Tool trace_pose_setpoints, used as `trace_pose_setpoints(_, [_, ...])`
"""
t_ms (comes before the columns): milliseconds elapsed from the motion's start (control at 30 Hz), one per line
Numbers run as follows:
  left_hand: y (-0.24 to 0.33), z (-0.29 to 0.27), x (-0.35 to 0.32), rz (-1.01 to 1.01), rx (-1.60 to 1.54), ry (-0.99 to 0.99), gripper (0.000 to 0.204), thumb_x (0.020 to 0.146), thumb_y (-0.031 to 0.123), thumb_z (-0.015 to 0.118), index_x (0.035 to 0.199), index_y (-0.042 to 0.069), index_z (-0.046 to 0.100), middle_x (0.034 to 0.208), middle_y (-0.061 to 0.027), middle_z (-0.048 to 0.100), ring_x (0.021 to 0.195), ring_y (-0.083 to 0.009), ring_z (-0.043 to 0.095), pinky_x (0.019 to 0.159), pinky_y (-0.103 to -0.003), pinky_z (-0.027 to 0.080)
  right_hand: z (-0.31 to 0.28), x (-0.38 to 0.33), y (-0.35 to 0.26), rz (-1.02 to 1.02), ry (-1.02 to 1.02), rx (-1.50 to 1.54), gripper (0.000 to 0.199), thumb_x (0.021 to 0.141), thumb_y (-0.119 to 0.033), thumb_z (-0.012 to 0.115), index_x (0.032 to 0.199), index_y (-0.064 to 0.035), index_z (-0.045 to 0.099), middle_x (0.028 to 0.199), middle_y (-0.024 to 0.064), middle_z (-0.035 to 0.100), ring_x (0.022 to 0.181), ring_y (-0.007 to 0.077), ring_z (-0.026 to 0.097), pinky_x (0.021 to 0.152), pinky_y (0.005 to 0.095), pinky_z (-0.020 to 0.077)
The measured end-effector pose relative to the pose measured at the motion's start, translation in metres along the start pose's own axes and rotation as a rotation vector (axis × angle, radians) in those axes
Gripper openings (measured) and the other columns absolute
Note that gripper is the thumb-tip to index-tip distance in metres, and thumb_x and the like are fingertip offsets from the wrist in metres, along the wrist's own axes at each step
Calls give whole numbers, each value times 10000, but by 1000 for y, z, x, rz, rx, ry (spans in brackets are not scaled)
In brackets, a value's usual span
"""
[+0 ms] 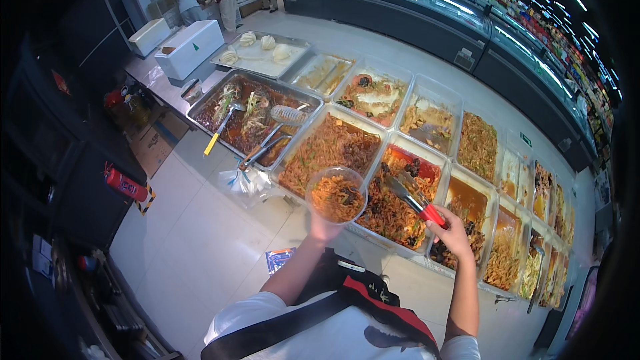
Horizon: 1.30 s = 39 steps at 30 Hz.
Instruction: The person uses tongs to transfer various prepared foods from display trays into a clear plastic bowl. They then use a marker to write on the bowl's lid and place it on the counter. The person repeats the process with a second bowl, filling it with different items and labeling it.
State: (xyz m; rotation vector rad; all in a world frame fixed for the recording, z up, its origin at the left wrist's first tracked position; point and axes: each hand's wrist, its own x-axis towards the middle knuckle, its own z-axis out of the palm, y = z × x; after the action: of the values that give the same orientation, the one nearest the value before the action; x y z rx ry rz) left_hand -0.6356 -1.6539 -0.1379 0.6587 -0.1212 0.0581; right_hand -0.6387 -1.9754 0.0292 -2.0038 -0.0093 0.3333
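My left hand [323,228] is wrapped round the underside of a clear round plastic bowl [337,195], holding it in front of me. Orange-brown shredded food with dark pieces lies in the bowl. My right hand [453,232] grips a pair of tongs [417,199] by the red handle. The metal ends of the tongs are over a clear tray of the same kind of food [387,208], just right of the bowl; whether they touch the food I cannot tell. A tray of brown shredded food [331,149] lies behind the bowl.
More food trays [507,253] run in two rows to the right. At the left, a large metal tray [200,120] holds food in dark sauce, a ladle [227,123] and a skimmer [288,115]. Beyond stand white foam boxes [190,50] and freezers [427,20]. A fire extinguisher [127,185] stands left.
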Motion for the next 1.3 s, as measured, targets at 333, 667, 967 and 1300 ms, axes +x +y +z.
trace_pose_setpoints(333, [22,-64,-47,-38,-237,144,705,918,522,532,1499,160,364,1534,-107,383,1409,-332,369,1179,-516,298,-32,-14,96,-83,-170,-1055,554,739,-308,800,1267,-230,655,822,112,712,820,313,689,699,438,542])
trace_pose_setpoints(667, [35,-59,-69,-57,-635,361,680,952,444,522,1512,106,337,1568,-137,333,1460,-348,288,1222,-505,216,-8,38,101,22,-153,-587,599,866,-435,692,1361,-122,562,961,186,715,834,336,697,756,420,548])
trace_pose_setpoints(967, [31,-3,-77,20,-797,606,593,1012,365,443,1525,93,322,1593,-132,300,1479,-353,242,1220,-495,208,-53,153,125,309,266,-704,486,942,-419,599,1223,-23,587,1047,234,694,973,406,671,842,504,529])
trace_pose_setpoints(1300, [21,19,-100,160,-286,656,581,1011,348,462,1512,79,342,1584,-134,319,1464,-333,277,1217,-493,208,-1,208,128,97,8,-664,523,960,-386,569,1370,-70,496,1021,237,695,958,398,668,823,491,534])
